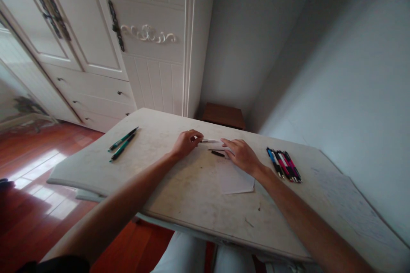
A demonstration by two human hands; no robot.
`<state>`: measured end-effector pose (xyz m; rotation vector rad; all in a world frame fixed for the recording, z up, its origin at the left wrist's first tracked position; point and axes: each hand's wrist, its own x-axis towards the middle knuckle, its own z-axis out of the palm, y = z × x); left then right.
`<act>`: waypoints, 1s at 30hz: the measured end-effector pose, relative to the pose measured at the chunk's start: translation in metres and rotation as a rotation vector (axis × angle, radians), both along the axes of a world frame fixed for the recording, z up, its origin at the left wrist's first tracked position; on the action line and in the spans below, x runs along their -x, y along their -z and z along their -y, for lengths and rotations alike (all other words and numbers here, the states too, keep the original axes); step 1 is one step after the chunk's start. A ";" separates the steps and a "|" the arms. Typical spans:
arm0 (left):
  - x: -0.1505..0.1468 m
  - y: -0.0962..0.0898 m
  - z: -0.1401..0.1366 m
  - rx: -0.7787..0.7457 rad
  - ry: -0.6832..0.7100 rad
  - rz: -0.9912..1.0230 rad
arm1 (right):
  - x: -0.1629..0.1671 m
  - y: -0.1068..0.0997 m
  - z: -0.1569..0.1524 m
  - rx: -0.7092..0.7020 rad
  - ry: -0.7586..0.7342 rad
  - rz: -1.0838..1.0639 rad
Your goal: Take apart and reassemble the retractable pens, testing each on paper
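My left hand (pixel 188 141) is closed in a pinch on one end of a slim, pale pen part (pixel 209 140), which points right. Across from it, my right hand (pixel 242 157) has its index finger and thumb apart, the index fingertip close to the pale part's far end. A thin dark rod like a pen refill (pixel 216 149) lies by the right thumb; whether they touch I cannot tell. Just below it is a short black pen piece (pixel 218 153). White paper (pixel 237 181) lies partly under my right hand.
Two green pens (pixel 122 147) lie at the table's left. A row of several blue, pink and purple pens (pixel 283 164) is on the right. Small scraps (pixel 249 222) lie near the front of the white table (pixel 179 187). A wall and a white wardrobe (pixel 153 51) stand beyond.
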<state>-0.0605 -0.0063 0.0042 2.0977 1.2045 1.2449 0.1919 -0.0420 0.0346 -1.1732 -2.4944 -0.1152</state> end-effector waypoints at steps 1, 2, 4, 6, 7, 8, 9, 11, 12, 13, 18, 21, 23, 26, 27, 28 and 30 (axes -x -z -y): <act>0.000 0.001 0.000 0.013 -0.004 0.027 | 0.003 -0.001 -0.003 0.005 -0.006 0.049; -0.001 0.001 0.000 0.023 -0.005 0.048 | 0.005 -0.002 -0.006 0.008 -0.011 0.100; -0.003 0.002 0.001 0.036 0.001 0.078 | 0.007 -0.003 -0.011 0.002 -0.024 0.189; -0.004 0.002 0.002 0.049 0.015 0.094 | 0.008 -0.002 -0.014 -0.013 -0.035 0.237; -0.005 0.002 0.002 0.054 0.022 0.098 | 0.009 -0.002 -0.015 -0.021 -0.042 0.249; -0.006 0.002 0.002 0.061 0.029 0.098 | 0.009 -0.001 -0.015 -0.030 -0.049 0.258; -0.006 0.002 0.002 0.067 0.035 0.097 | 0.009 -0.001 -0.015 -0.040 -0.057 0.270; -0.007 0.001 0.003 0.073 0.038 0.097 | 0.012 -0.002 -0.014 -0.064 -0.070 0.312; -0.007 0.000 0.003 0.076 0.035 0.098 | 0.014 -0.003 -0.013 -0.077 -0.077 0.342; -0.008 -0.001 0.004 0.079 0.027 0.100 | 0.016 -0.005 -0.011 -0.089 -0.083 0.375; -0.009 -0.009 0.009 0.103 -0.017 0.114 | 0.027 -0.016 -0.009 -0.099 -0.088 0.465; -0.008 -0.010 0.009 0.114 -0.032 0.127 | 0.024 -0.020 -0.011 -0.096 -0.067 0.464; -0.007 -0.008 0.008 0.121 -0.030 0.134 | 0.017 -0.021 -0.011 -0.105 -0.045 0.418; -0.007 -0.006 0.006 0.139 -0.010 0.154 | 0.002 -0.020 -0.007 -0.128 -0.007 0.283; -0.008 -0.006 0.005 0.148 -0.004 0.169 | -0.003 -0.020 -0.004 -0.139 0.011 0.233; -0.009 -0.005 0.005 0.158 0.004 0.185 | -0.007 -0.019 -0.001 -0.151 0.029 0.183; -0.012 -0.005 0.006 0.178 0.032 0.223 | -0.014 -0.019 0.005 -0.171 0.049 0.101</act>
